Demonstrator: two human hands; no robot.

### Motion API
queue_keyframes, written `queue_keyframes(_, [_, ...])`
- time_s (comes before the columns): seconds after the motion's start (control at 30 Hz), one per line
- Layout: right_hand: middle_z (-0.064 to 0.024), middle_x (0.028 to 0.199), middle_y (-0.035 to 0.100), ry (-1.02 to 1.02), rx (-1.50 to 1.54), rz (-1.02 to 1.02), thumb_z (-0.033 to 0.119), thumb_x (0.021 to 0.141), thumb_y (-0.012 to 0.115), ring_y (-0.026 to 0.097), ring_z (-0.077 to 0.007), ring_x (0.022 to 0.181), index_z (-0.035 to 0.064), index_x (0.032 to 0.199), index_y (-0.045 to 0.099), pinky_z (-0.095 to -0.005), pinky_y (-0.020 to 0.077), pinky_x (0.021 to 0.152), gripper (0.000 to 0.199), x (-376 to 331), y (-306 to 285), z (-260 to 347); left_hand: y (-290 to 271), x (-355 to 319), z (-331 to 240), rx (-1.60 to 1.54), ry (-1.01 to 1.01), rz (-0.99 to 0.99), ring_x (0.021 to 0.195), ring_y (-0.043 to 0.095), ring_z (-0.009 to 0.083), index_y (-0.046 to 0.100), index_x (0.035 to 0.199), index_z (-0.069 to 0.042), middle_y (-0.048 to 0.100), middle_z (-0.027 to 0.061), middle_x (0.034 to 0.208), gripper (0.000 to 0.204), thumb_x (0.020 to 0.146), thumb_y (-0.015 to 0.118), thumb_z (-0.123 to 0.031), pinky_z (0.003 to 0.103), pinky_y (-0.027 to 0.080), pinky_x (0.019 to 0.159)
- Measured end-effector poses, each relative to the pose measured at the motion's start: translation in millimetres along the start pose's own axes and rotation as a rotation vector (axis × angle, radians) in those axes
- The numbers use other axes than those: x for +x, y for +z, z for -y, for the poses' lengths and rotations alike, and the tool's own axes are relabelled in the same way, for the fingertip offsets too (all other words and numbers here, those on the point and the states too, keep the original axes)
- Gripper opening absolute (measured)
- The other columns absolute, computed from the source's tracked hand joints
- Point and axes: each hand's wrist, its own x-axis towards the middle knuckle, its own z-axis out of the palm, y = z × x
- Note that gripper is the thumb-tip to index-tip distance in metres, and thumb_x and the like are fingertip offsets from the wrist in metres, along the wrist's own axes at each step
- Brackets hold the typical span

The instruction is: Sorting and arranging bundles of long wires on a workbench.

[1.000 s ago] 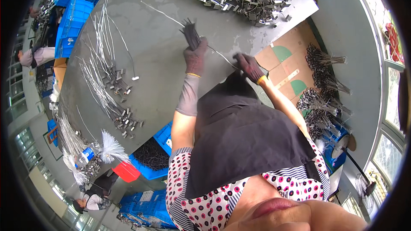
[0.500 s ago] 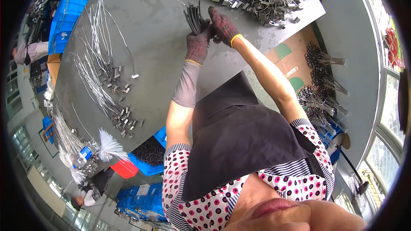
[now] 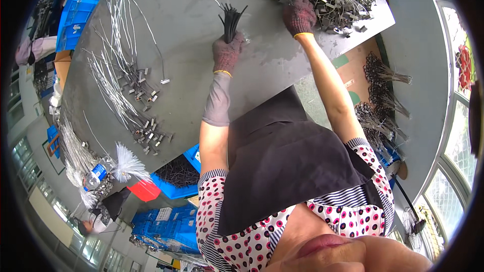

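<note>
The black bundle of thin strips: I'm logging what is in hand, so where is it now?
In the head view, the black bundle is gripped in the left hand, over the grey table, left of the right hand at the wire pile.

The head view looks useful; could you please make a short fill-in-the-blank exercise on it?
The ____ hand holds a bundle of black strips.
The other hand, at the larger wire pile, is ____, not bare.
The apron is coloured ____.
The bin holding thin black pieces is coloured ____.

Missing words: left; gloved; black; blue.
</note>
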Motion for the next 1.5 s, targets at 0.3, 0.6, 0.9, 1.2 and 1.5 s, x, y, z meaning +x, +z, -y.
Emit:
queue_keyframes(0.3, [-0.018,0.115,0.062,-0.317,-0.212,0.164,0.033,0.081,0.065,0.055,-0.0398,0.112,0.0125,0.098,0.067,-0.0513,0.049,0.087,0.027,-9.4,-5.0,-21.4,-42.5,-4.9,0.8,0.016,-0.011,-0.378,0.051,0.056,0.0102,0.068,0.087,-0.001,0.066,0.0059,0.073,0.027,0.087,0.075,-0.027,0.027,0.045,0.045])
queue_keyframes(0.6, [-0.014,0.112,0.066,-0.31,-0.013,0.14,0.028,0.082,0.063,0.059,-0.038,0.107,0.0132,0.103,0.068,-0.0493,0.05,0.086,0.027,-58.4,-5.3,-47.7,37.5,-46.2,40.2,-0.414,-0.083,0.057,0.068,0.067,0.0217,0.065,0.105,0.0,0.069,0.0111,0.087,0.024,0.091,0.071,-0.019,0.037,0.059,0.062])
queue_keyframes(0.9, [-0.0033,0.084,0.067,0.224,1.177,0.584,0.021,0.096,0.063,0.06,-0.0093,0.072,0.0015,0.112,0.069,-0.0254,0.0513,0.066,0.026,-150.5,-64.9,-128.1,108.8,-17.8,90.6,-0.55,-0.305,0.149,0.081,0.069,0.0271,0.064,0.101,0.0,0.069,0.0124,0.09,0.019,0.095,0.064,-0.019,0.045,0.061,0.076])
queue_keyframes(1.2, [-0.0067,0.075,0.066,0.467,0.769,0.762,0.03,0.094,0.058,0.058,-0.0143,0.067,-0.0014,0.094,0.069,-0.0301,0.047,0.063,0.033,-308.6,-135.2,-291.7,140.6,-18.6,85.7,-0.872,-0.392,0.16,0.082,0.066,0.0282,0.064,0.097,-0.006,0.067,0.01,0.089,0.011,0.093,0.066,-0.016,0.057,0.055,0.087])
queue_keyframes(1.5, [-0.0066,0.066,0.062,0.661,0.735,0.658,0.04,0.089,0.064,0.054,-0.0141,0.057,0.0013,0.081,0.066,-0.0303,0.0432,0.054,0.039,-379.9,-150.6,-382.8,140.5,-51.7,47.0,-0.795,-0.111,-0.095,0.079,0.064,0.0266,0.062,0.101,-0.007,0.065,0.008,0.09,0.019,0.092,0.068,-0.023,0.051,0.056,0.08])
